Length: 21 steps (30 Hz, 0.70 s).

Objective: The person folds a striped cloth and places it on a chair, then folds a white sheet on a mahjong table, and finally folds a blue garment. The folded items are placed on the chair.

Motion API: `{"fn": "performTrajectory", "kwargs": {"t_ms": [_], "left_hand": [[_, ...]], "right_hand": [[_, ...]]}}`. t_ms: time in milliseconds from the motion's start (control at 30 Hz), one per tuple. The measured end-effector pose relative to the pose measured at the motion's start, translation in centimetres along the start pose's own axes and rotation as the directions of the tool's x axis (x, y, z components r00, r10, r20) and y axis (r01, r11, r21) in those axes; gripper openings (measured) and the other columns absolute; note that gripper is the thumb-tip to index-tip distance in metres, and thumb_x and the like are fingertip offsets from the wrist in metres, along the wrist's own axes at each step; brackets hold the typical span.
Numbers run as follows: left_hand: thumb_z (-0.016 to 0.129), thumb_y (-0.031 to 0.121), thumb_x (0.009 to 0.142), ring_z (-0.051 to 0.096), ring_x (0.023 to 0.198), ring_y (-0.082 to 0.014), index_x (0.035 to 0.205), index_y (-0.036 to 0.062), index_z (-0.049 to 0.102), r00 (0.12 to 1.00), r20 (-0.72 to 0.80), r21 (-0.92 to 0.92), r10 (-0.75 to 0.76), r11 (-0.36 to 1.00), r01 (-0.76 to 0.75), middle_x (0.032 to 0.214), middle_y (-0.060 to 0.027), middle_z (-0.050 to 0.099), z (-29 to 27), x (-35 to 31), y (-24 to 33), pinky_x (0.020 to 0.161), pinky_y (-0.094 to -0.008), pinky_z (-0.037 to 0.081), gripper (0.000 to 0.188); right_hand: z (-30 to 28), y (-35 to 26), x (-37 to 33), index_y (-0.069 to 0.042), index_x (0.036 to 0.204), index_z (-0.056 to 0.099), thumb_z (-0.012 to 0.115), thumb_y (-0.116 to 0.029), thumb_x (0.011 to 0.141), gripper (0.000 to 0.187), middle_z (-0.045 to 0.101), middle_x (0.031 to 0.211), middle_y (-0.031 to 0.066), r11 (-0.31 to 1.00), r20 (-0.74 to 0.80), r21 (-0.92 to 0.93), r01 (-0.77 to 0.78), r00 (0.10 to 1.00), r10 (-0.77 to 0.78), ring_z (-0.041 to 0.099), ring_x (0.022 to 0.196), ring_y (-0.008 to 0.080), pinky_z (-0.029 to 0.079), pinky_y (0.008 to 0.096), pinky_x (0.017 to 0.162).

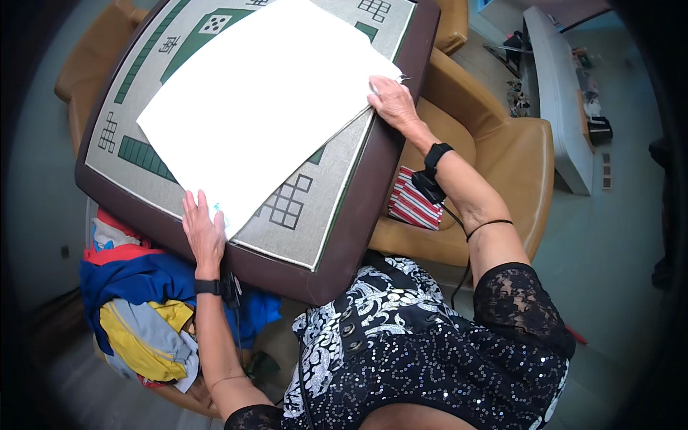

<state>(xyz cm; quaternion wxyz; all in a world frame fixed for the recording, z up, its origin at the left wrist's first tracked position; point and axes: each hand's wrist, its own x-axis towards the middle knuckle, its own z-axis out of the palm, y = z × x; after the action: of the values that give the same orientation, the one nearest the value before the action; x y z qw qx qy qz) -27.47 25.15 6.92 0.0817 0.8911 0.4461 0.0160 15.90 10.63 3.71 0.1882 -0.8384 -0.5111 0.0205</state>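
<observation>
A large white cloth [265,93], so bright that its folds barely show, lies spread slantwise over the mahjong table [161,204]. At its near corner is a small blue-green mark. My left hand [204,231] rests at that corner, fingers stretched out and lying on the cloth and table rim. Along the cloth's right edge, my right hand [393,102] has its fingers curled closed on the border. A small dark bit pokes out just beyond those fingers; its kind cannot be made out.
Clothes in blue, yellow, grey and red [147,326] are heaped at the lower left, beside the table. A tan chair [512,154] stands close on the right, with a red-and-white striped item [414,203] on its seat. Farther right is a white cabinet [559,100].
</observation>
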Motion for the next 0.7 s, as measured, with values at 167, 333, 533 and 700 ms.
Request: {"fn": "performTrajectory", "kwargs": {"t_ms": [167, 333, 533, 700], "left_hand": [[0.052, 0.010, 0.084, 0.036, 0.124, -0.0336, 0.132, -0.0006, 0.034, 0.974, -0.079, -0.623, -0.214, 0.773, 0.119, 0.136, -0.0202, 0.033, -0.9, -1.9, 1.2, 0.099, -0.0369, 0.032, 0.053], [0.055, 0.012, 0.086, 0.056, 0.089, -0.0159, 0.126, -0.0036, 0.040, 0.822, 0.200, -0.889, -0.533, 0.254, 0.381, 0.112, -0.0133, 0.053, -0.4, -1.6, 0.1, 0.068, -0.0230, 0.048, 0.046], [0.061, 0.022, 0.083, 0.053, 0.053, -0.0097, 0.086, -0.0019, 0.057, 0.757, 0.294, -0.679, -0.583, 0.430, 0.595, 0.063, -0.0050, 0.057, -0.8, -1.0, -0.1, 0.048, -0.0202, 0.044, 0.024], [0.065, 0.024, 0.075, 0.052, 0.040, -0.0150, 0.062, -0.0013, 0.054, 0.847, 0.108, -0.416, -0.521, 0.750, 0.515, 0.051, -0.0089, 0.054, 0.2, -0.4, 0.9, 0.042, -0.0307, 0.044, 0.031]], "right_hand": [[-1.6, 1.4, 0.9, -0.004, 0.110, 0.057, 0.060, -0.023, 0.077, 0.038, 0.060, 0.098, 0.0137, 0.949, -0.140, 0.285, -0.137, 0.973, 0.183, 0.059, 0.087, 0.0254, 0.046, 0.0342, 0.077], [-1.6, 4.2, 2.5, -0.005, 0.102, 0.060, 0.063, -0.029, 0.073, 0.038, 0.060, 0.101, 0.0155, 0.891, -0.209, 0.205, -0.406, 0.871, 0.445, 0.057, 0.096, 0.0314, 0.045, 0.0397, 0.082], [-3.3, 2.1, 4.0, -0.001, 0.088, 0.063, 0.067, -0.029, 0.070, 0.034, 0.064, 0.086, 0.0193, 0.847, -0.011, 0.039, -0.530, 0.847, 0.531, 0.061, 0.085, 0.0344, 0.048, 0.0412, 0.072], [-2.3, 2.7, 4.3, -0.001, 0.084, 0.060, 0.069, -0.031, 0.067, 0.036, 0.064, 0.082, 0.0172, 0.869, 0.075, -0.017, -0.494, 0.866, 0.494, 0.061, 0.083, 0.0335, 0.047, 0.0415, 0.071]]}}
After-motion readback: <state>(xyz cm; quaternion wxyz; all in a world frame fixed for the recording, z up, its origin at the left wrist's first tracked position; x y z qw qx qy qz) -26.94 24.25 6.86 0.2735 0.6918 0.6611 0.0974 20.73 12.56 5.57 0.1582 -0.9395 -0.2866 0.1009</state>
